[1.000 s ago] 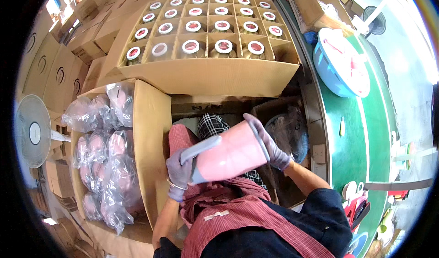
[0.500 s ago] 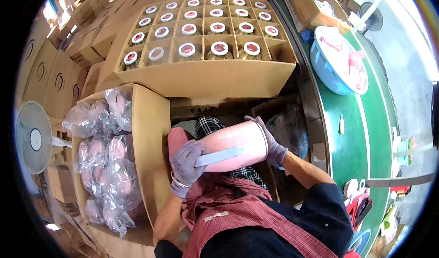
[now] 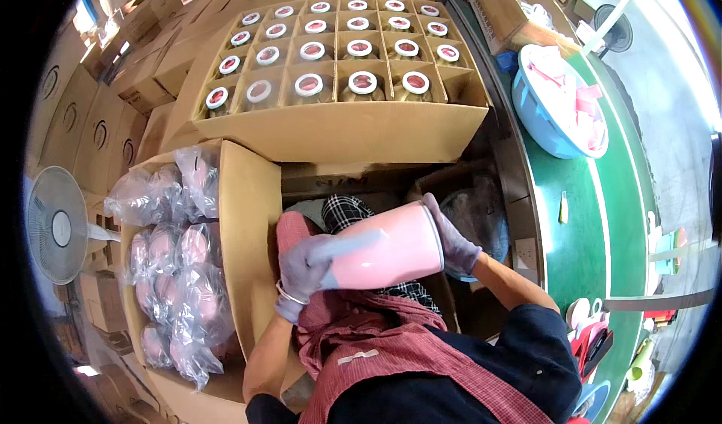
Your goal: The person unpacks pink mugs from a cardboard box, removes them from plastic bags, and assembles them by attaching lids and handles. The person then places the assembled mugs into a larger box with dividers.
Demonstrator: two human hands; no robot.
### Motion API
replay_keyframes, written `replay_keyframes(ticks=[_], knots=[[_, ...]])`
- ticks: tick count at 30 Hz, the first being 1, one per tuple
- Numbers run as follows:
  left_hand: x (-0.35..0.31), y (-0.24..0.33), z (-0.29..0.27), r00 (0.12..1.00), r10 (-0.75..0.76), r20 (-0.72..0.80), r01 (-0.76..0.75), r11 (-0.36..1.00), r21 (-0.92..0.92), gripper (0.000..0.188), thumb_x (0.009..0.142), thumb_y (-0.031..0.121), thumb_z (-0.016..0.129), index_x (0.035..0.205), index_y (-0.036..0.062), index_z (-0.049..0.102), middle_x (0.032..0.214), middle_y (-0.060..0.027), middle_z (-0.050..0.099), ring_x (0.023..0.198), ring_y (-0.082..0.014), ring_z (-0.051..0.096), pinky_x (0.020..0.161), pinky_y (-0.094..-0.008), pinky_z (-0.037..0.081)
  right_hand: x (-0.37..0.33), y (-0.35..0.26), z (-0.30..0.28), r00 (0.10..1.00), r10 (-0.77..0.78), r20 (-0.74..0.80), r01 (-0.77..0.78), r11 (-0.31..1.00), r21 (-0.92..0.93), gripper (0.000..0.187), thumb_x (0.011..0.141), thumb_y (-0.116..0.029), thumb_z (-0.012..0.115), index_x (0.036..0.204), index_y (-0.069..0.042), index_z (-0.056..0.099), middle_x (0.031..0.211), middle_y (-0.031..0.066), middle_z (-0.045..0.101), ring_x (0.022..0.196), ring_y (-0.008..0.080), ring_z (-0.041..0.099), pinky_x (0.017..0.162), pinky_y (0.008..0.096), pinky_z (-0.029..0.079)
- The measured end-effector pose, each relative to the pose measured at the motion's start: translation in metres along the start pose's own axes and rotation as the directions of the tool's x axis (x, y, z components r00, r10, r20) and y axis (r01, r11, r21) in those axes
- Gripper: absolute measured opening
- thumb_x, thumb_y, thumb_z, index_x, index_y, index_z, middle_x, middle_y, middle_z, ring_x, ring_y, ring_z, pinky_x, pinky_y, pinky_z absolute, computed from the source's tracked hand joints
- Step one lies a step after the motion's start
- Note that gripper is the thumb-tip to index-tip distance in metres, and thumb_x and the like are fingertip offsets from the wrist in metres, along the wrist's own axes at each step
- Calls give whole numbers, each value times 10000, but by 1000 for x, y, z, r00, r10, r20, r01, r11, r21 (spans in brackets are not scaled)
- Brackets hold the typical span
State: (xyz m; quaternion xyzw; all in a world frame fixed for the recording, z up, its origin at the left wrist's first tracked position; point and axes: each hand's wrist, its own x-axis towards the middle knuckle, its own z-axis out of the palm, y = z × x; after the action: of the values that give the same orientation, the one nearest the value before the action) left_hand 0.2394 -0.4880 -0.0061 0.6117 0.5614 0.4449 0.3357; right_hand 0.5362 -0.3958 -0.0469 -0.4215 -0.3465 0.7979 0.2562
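Observation:
A shiny pink cylindrical container (image 3: pixel 398 251) with a dark-edged right end lies on its side above my lap. My right hand (image 3: pixel 456 237), in a thin grey-purple glove, cups that end, its fingers partly hidden. At the other end my left hand (image 3: pixel 302 265), gloved alike, is closed around a flat blue-grey strip (image 3: pixel 350 245). The strip lies along the upper side of the container and is smeared by motion; its exact kind I cannot tell. A bluish patch shows on the pink surface beside the left fingers.
Ahead stands a divided carton (image 3: pixel 338 131) of white-lidded jars. To the left, an open carton (image 3: pixel 252 251) holds pink items in clear bags (image 3: pixel 199 289), with a fan (image 3: pixel 60 228) beyond. On the right, a green table (image 3: pixel 564 251) carries a blue basin (image 3: pixel 553 134) and a small cutter (image 3: pixel 563 207).
My left hand has shifted slightly left and down, and the strip has swung to the container's upper side. The container has turned and moved a little; my right hand stays at its end.

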Motion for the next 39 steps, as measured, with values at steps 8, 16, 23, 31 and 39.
replay_keyframes(ticks=[8,16,23,31,39], knots=[[8,7,20,932,357,-57,-322,892,319,227,692,131,744,897,41,700,871,-136,690,833,-321,689,773,-364,545,32,29,-22,990,-139,-2,130,916,380,597,982,-493,532,1392,-66,453,1206,87,610,1045,168,602,973,323,471],[-24,-48,-2,759,-628,173,628,636,-448,240,970,187,587,935,-16,711,851,-50,717,772,-126,645,691,-282,511,-23,-73,49,582,-526,621,813,392,-430,633,947,-424,472,1453,-49,403,1499,222,337,1426,394,229,1165,511,164],[2,11,14,962,242,-126,-200,939,280,246,733,134,723,953,28,702,759,-133,667,724,-311,669,690,-347,533,53,45,-20,991,-131,-6,122,898,424,524,986,-480,492,1283,-51,546,1118,94,657,998,222,636,908,390,522],[-35,-38,9,807,-568,-161,410,736,-538,134,902,150,670,866,22,654,788,-4,663,714,-79,595,622,-268,487,13,-25,33,831,-554,45,503,714,-487,383,1010,-273,503,1275,3,519,1216,120,572,1152,248,550,1014,348,424],[-78,-86,28,790,-422,445,549,166,-819,218,959,202,631,1073,16,627,941,-29,666,816,-91,596,714,-277,484,-31,-115,86,467,-275,840,881,57,-470,357,872,-114,629,1228,-91,640,1088,110,606,982,285,616,854,395,508]])
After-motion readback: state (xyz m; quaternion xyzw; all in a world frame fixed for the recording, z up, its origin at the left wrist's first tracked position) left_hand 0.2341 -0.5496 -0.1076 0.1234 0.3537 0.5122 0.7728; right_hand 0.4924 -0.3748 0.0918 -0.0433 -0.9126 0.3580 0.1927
